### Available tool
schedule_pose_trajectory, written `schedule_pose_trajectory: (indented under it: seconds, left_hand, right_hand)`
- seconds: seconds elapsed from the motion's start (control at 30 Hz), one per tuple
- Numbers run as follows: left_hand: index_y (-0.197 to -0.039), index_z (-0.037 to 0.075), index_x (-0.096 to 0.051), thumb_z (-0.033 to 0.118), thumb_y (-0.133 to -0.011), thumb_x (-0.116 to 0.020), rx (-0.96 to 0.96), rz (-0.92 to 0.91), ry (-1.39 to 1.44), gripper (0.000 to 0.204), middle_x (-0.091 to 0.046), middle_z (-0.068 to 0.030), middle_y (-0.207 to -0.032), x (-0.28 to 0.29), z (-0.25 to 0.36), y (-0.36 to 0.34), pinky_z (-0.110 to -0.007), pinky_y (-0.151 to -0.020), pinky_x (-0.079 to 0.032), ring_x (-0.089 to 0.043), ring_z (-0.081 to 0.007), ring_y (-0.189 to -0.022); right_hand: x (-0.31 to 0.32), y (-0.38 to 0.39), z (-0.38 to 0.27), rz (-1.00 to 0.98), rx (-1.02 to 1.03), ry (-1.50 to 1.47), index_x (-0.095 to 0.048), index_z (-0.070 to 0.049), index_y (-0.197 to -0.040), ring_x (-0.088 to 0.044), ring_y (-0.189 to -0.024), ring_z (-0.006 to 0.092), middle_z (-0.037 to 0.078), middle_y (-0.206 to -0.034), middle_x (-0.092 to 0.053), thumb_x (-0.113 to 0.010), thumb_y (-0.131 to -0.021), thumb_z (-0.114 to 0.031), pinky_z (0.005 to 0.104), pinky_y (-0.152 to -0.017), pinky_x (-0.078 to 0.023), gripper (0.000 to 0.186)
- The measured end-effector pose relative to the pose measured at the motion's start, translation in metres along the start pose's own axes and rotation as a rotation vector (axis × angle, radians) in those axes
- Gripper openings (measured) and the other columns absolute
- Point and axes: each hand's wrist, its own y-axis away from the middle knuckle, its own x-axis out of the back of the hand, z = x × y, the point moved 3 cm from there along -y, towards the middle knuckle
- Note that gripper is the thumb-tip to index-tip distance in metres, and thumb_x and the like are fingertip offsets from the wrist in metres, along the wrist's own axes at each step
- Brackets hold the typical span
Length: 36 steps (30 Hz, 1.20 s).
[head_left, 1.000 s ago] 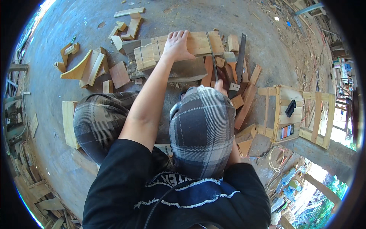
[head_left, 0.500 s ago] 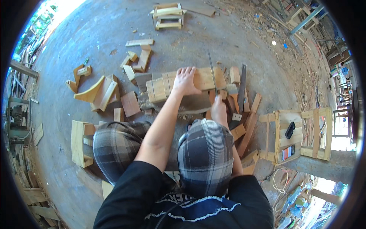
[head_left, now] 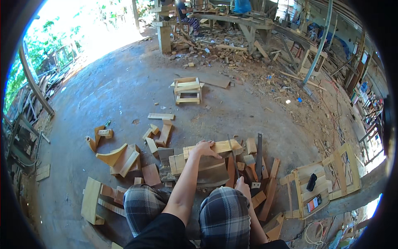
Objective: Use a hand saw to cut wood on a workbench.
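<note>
My left hand presses down on a pale wooden block, its fingers over the far edge and the thumb spread along the near side. This block rests over another pale block whose left end juts out, on a dark, curved wooden support. Closed around the near end of a saw, my right hand is close to my right knee. The narrow saw blade lies across the block near its right end, seen almost edge-on. My fingers mostly hide the saw's handle.
Right of the support lie a brush, a dark saw blade and several wood strips. Curved offcuts lie at left. A slatted wooden frame holds a phone. Farther off are a small wooden frame and a seated person.
My view has tilted up, showing more of the far workshop. The right hand has drawn the saw toward me, so less blade extends beyond the block. The left hand stays on the block.
</note>
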Motion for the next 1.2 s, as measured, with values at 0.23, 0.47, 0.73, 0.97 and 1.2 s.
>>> schedule_pose_trajectory:
  seconds: [0.23, 0.47, 0.73, 0.97, 1.2]
  left_hand:
    - [-0.138, 0.009, -0.046, 0.076, -0.055, -0.068, -0.021, 0.11, 0.126, 0.109, -0.049, -0.0111, -0.139, 0.01, 0.004, 0.008, -0.036, -0.106, -0.038, -0.048, -0.0289, -0.126]
    - [-0.127, 0.012, -0.059, 0.074, -0.062, -0.065, -0.015, 0.06, 0.114, 0.09, -0.061, -0.0135, -0.123, 0.021, 0.008, 0.011, -0.039, -0.097, -0.046, -0.057, -0.031, -0.114]
    - [-0.111, 0.009, -0.066, 0.06, -0.077, -0.06, 0.009, 0.307, 0.064, 0.062, -0.068, -0.0151, -0.102, 0.022, 0.036, 0.03, -0.043, -0.085, -0.05, -0.064, -0.0334, -0.097]
    - [-0.115, 0.005, -0.059, 0.053, -0.074, -0.066, -0.112, 0.443, -0.099, 0.064, -0.068, -0.0194, -0.096, 0.011, 0.046, 0.048, -0.044, -0.082, -0.05, -0.064, -0.0344, -0.093]
    - [-0.117, 0.006, -0.059, 0.026, -0.066, -0.073, -0.205, 0.336, -0.182, 0.056, -0.067, -0.0177, -0.101, -0.004, 0.016, 0.03, -0.043, -0.083, -0.051, -0.063, -0.0344, -0.096]
  right_hand:
    - [0.01, 0.0, -0.008, 0.059, 0.019, 0.019, -0.04, -0.002, -0.102, -0.062, -0.091, 0.047, 0.031, -0.09, -0.063, -0.044, -0.095, -0.023, 0.052, -0.076, -0.05, 0.022]
    - [0.013, 0.014, -0.001, 0.026, 0.036, -0.028, -0.041, 0.0, -0.101, -0.062, -0.091, 0.0476, 0.032, -0.09, -0.062, -0.048, -0.093, -0.02, 0.0522, -0.076, -0.05, 0.023]
    - [0.012, 0.006, -0.009, 0.057, 0.037, -0.003, -0.041, 0.0, -0.101, -0.061, -0.091, 0.0476, 0.033, -0.091, -0.062, -0.044, -0.094, -0.02, 0.0525, -0.076, -0.05, 0.021]
    - [0.011, -0.004, -0.004, 0.108, 0.057, -0.04, -0.041, -0.001, -0.101, -0.061, -0.089, 0.0486, 0.032, -0.09, -0.062, -0.038, -0.098, -0.021, 0.0558, -0.074, -0.048, 0.02]
    - [0.01, 0.0, 0.003, 0.119, 0.113, -0.045, -0.043, -0.004, -0.103, -0.06, -0.089, 0.0502, 0.033, -0.09, -0.062, -0.036, -0.098, -0.024, 0.0575, -0.076, -0.047, 0.021]
